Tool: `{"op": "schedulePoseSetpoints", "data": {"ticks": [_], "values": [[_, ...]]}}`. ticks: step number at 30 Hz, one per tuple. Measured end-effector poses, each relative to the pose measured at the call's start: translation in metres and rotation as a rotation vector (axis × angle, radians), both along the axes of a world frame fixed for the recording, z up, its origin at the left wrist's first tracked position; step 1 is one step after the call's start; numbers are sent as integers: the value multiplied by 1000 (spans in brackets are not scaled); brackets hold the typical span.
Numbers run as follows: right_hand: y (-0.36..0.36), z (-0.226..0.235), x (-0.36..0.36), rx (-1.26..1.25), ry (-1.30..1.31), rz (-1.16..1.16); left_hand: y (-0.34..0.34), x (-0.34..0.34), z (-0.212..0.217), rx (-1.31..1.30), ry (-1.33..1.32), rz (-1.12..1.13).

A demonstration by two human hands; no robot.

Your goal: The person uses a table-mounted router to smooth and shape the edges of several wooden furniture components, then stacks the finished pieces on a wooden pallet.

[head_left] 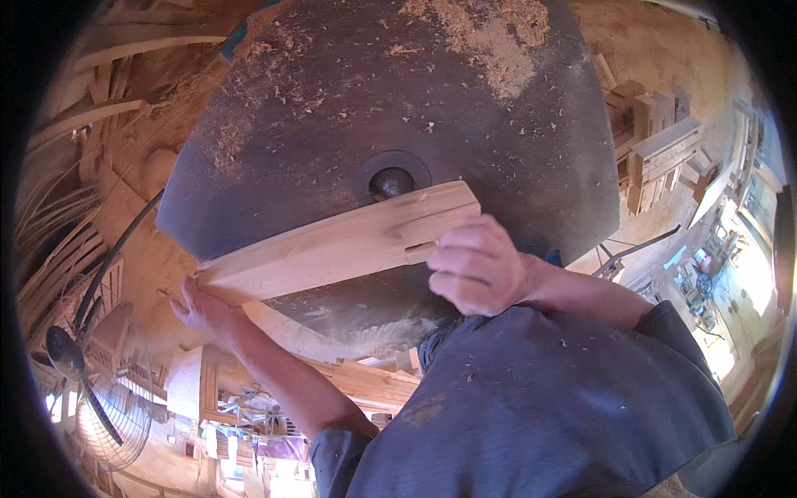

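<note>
A long pale wooden beam (332, 245) lies slantwise across the dark machine table (290, 166), its left end sticking out past the table's edge. Its far side is close against a round, dark spindle (390, 184) set in a ring in the table top; I cannot tell whether they touch. A short slot shows in the beam's near side toward the right end. My left hand (203, 311) holds the overhanging left end from beneath. Beside the slot, my right hand (477, 266) is closed at the beam's near edge, its fingertips partly hidden.
Wood shavings (498, 46) are heaped at the table's far side and scattered over the top. Stacked timber (660, 158) stands on the floor to the right. On the left are a standing fan (108, 415) and curved wooden strips (58, 216). Further boards (365, 382) lie near my body.
</note>
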State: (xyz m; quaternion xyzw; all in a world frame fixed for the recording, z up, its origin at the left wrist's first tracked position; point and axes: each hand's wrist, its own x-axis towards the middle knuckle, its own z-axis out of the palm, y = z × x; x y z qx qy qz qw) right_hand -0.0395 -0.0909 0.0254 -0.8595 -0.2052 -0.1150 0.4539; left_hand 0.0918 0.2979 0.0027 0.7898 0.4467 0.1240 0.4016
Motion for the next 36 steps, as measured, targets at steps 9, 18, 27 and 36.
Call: {"op": "schedulePoseSetpoints", "data": {"ticks": [9, 18, 27, 36], "values": [[22, -7, 1, -70, 85, 105, 23, -27, 2, 44, 64, 121], [25, -10, 13, -54, 52, 112, 37, -32, 1, -51, -28, 144], [27, -15, 22, -15, 16, 176, 44, -38, 0, -45, -26, 181], [57, -18, 29, 31, 12, 336, 94, -86, -9, 11, -84, 279]]}}
